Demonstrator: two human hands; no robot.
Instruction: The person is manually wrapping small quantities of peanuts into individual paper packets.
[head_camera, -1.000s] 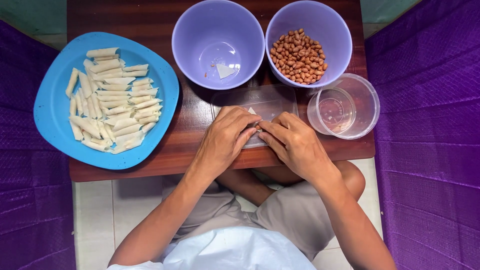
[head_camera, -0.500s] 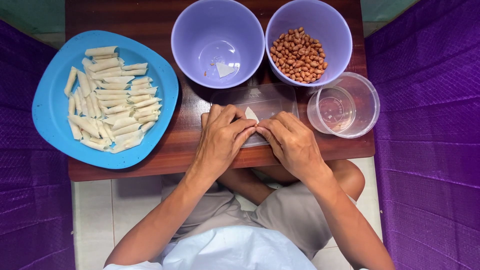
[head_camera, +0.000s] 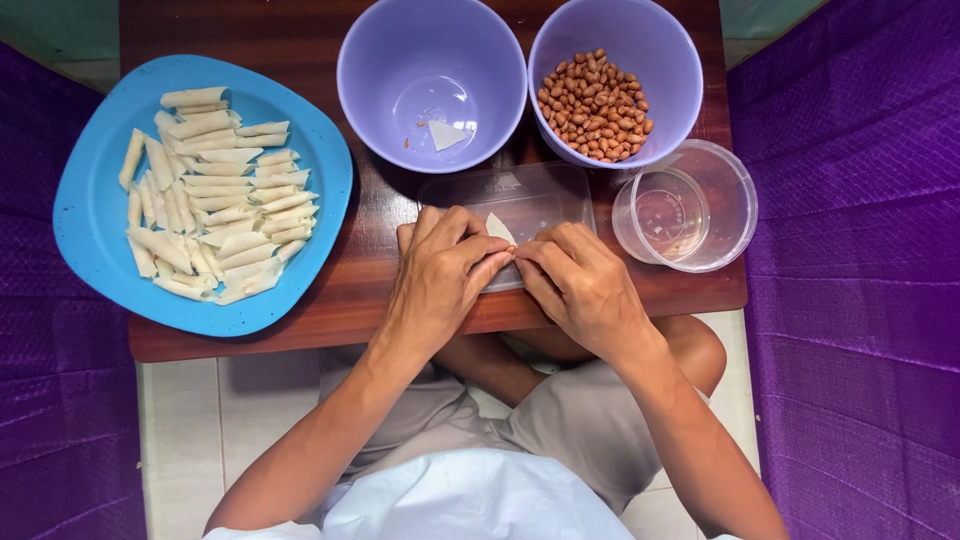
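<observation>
Pale pastry wrapper (head_camera: 499, 228) lies mostly hidden under both hands on a clear plastic lid (head_camera: 520, 195) at the desk (head_camera: 340, 300) front edge. Left hand (head_camera: 440, 275) and right hand (head_camera: 580, 285) fingers pinch it shut between them. The blue plate (head_camera: 90, 220) overhangs the desk's left edge.

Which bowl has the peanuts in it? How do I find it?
Look at the brown wooden table, along its far edge. Two purple bowls stand side by side; the peanut bowl is the right one, above the clear round tub. The left purple bowl holds only a pale scrap.
</observation>
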